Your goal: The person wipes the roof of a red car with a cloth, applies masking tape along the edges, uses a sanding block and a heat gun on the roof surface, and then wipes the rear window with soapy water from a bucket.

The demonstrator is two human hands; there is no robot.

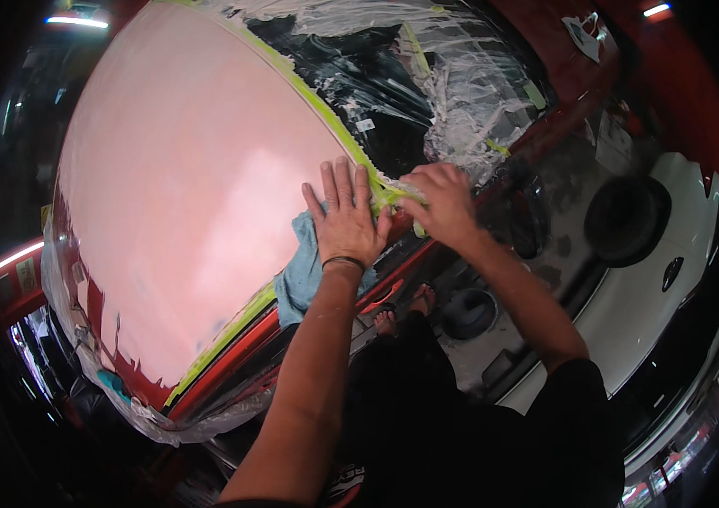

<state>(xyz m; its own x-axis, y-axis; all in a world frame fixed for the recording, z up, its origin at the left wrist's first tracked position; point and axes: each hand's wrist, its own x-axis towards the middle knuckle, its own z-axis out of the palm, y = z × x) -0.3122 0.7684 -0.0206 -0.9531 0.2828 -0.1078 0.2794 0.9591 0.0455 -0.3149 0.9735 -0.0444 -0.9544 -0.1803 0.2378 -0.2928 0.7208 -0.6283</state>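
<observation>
Resting spread left hand (347,229) across blue cloth (298,275) and pink panel (199,161); right hand (442,201) gripping yellow-green tape (383,196).

Site: car body workshop. Evidence: pale pink car panel (182,169), yellow-green tape (322,107), plastic sheeting (482,97), white car (630,305) alongside.

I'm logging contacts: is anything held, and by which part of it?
The right hand seems to pinch the yellow-green tape at the corner of the pink panel, exact grip hidden. The left hand lies flat, gripping nothing.
</observation>
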